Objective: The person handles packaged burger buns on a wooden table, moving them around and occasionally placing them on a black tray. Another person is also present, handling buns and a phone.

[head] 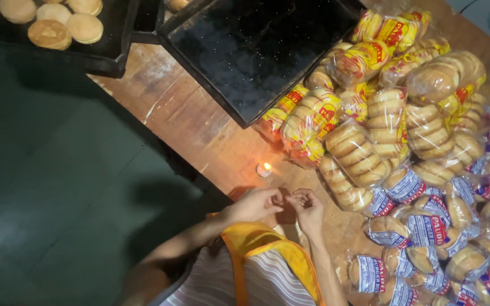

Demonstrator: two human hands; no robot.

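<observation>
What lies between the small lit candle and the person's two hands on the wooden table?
In the head view, only bare wooden table lies between the candle and the left hand and right hand; nothing else sits in that short stretch.

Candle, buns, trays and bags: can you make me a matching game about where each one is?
Things:
1. lit candle
2. loose buns
3. empty black tray
4. blue-printed bags

Places:
A. top left, on a dark tray
B. just above the two hands
C. bottom right of the table
D. top middle, resting on yellow-printed bags

Pairs: 1-B, 2-A, 3-D, 4-C
</observation>
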